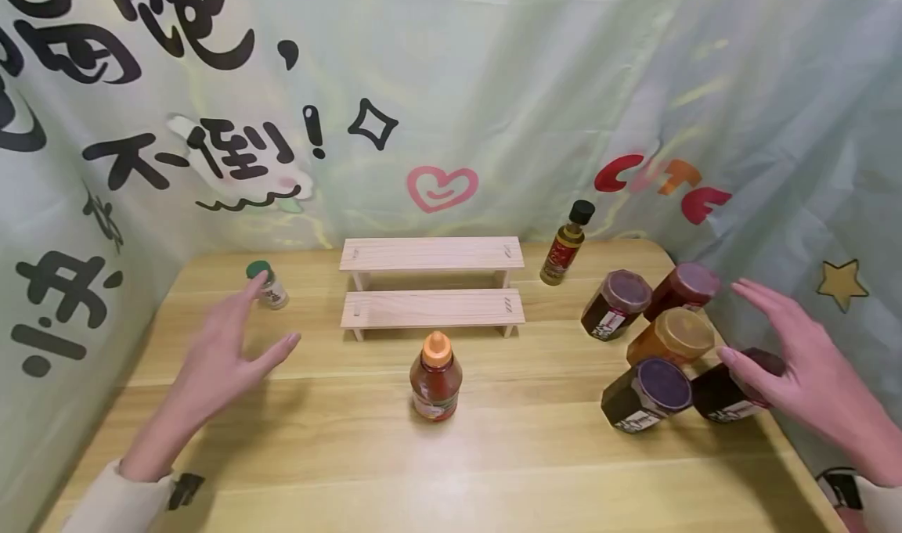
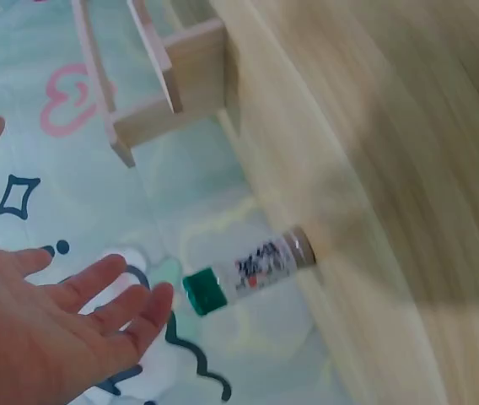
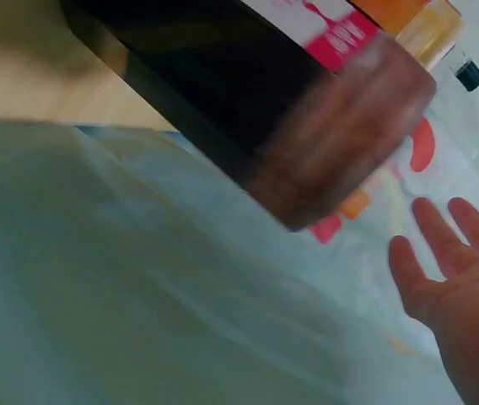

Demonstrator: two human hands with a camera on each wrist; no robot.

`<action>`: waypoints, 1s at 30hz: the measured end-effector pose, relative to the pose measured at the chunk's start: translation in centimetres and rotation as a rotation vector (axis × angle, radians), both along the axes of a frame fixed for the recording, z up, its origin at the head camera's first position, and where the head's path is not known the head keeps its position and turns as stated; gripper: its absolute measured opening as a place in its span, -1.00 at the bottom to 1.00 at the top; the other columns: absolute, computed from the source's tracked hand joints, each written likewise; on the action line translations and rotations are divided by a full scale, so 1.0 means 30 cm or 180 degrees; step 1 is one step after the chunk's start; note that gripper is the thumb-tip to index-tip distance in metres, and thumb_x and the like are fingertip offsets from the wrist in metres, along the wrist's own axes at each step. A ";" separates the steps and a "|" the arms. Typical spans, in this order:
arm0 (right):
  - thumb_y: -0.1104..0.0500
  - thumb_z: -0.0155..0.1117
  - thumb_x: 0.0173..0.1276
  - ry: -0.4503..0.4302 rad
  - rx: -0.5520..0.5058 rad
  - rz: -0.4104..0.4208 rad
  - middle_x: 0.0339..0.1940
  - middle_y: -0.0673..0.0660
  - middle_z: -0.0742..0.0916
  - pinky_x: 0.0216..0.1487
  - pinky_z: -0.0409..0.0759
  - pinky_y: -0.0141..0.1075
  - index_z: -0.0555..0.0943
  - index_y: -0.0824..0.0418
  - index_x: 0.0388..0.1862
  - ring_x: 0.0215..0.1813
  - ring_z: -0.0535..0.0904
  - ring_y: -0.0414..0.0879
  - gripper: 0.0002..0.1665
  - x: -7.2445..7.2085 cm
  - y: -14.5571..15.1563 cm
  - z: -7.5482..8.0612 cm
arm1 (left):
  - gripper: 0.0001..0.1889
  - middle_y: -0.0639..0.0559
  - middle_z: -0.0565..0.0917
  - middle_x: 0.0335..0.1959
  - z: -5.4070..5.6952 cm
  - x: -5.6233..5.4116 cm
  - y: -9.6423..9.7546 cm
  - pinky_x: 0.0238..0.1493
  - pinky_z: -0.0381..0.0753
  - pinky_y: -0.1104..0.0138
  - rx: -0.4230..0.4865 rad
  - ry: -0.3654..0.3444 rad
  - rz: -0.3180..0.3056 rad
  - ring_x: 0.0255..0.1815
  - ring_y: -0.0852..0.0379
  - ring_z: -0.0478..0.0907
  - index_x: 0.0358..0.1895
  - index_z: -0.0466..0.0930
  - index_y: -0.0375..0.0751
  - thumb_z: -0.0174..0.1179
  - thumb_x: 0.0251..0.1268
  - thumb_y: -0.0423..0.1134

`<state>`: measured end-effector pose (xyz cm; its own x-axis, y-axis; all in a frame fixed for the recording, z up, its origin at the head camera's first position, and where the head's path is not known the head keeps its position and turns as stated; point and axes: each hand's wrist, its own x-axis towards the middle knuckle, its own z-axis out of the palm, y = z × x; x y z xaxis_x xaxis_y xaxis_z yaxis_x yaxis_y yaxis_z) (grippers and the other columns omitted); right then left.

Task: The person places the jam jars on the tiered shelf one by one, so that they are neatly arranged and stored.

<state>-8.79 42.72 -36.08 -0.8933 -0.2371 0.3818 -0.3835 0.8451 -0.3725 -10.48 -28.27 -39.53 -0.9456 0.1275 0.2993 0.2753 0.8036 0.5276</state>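
Note:
My left hand (image 1: 224,353) hovers over the table's left side, thumb and fingers spread, holding nothing. Just beyond its fingertips stands a small spice jar (image 1: 273,290) with a green cap; the left wrist view shows this jar (image 2: 252,270) upright near the fingers. On the right, my right hand (image 1: 810,361) hovers with thumb and fingers apart and nothing between them. It is nearest to a dark hexagonal jar (image 1: 729,392), which its thumb partly overlaps in the head view. Close in the right wrist view is a dark jar (image 3: 223,93) with a brownish lid.
A two-tier wooden rack (image 1: 432,307) stands at the back centre, with an orange-capped sauce bottle (image 1: 435,384) in front. Right of the rack is a black-capped bottle (image 1: 562,251). Several jars, including an amber jar (image 1: 669,337), cluster at right. A printed curtain (image 1: 493,87) encloses the table.

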 end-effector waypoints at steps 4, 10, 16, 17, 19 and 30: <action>0.25 0.50 0.41 -0.0044 -0.0312 -0.0214 0.75 0.21 0.30 0.63 -0.17 -0.35 0.23 0.02 0.81 0.71 0.02 -0.32 0.06 0.048 0.033 -0.041 | -0.01 -0.36 0.54 0.42 -0.019 -0.017 0.031 0.33 0.33 -0.46 0.0301 0.0053 -0.0137 0.46 -0.48 0.34 0.80 0.07 -0.07 0.47 0.46 -0.06; 0.27 0.45 0.45 -0.0263 -0.0716 -0.0535 0.80 -0.01 0.17 0.57 -0.22 -0.46 0.10 -0.03 0.84 0.75 -0.06 -0.23 0.12 0.109 0.084 -0.139 | 0.01 -0.37 0.47 0.50 -0.064 -0.052 0.076 0.22 0.55 -0.33 0.0661 -0.0269 -0.0394 0.45 -0.38 0.43 0.82 -0.04 0.03 0.44 0.52 -0.12; 0.50 0.41 0.40 -0.0282 -0.1078 -0.0336 0.60 -0.28 0.34 0.29 0.14 -0.76 0.03 0.05 0.83 0.46 0.24 -0.53 0.18 0.139 0.132 -0.215 | 0.20 -0.42 0.31 0.60 -0.121 -0.126 0.118 0.31 0.55 -0.33 0.1111 -0.0739 -0.0673 0.55 -0.47 0.33 0.83 -0.32 0.27 0.50 0.47 -0.12; 0.52 0.41 0.40 -0.0342 -0.1109 -0.0317 0.55 -0.29 0.38 0.24 0.20 -0.75 0.01 0.04 0.83 0.43 0.28 -0.52 0.20 0.141 0.139 -0.223 | 0.23 -0.44 0.28 0.61 -0.132 -0.142 0.121 0.33 0.55 -0.32 0.1179 -0.0781 -0.0710 0.57 -0.48 0.29 0.82 -0.36 0.29 0.51 0.46 -0.13; 0.53 0.42 0.40 -0.0503 -0.1122 -0.0334 0.43 -0.37 0.38 0.15 0.26 -0.75 -0.04 -0.01 0.83 0.32 0.32 -0.58 0.25 0.144 0.153 -0.237 | 0.28 -0.48 0.23 0.63 -0.154 -0.169 0.126 0.33 0.56 -0.32 0.1313 -0.0836 -0.0769 0.57 -0.52 0.28 0.81 -0.42 0.32 0.53 0.43 -0.19; 0.74 0.28 0.33 -0.0878 -0.1720 0.0041 0.22 -0.22 0.50 -0.13 0.61 -0.60 0.02 -0.09 0.76 0.09 0.61 -0.51 0.27 0.128 0.192 -0.319 | 0.30 -0.45 0.08 0.69 -0.203 -0.273 0.172 0.32 0.60 -0.21 0.1777 -0.1059 -0.1053 0.55 -0.52 0.30 0.82 -0.31 0.40 0.56 0.36 -0.32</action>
<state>-4.93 48.48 -45.64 -0.9748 -0.0856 0.2058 -0.2205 0.5046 -0.8347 -18.67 -23.10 -45.62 -0.9363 0.3346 0.1067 0.2109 0.2927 0.9327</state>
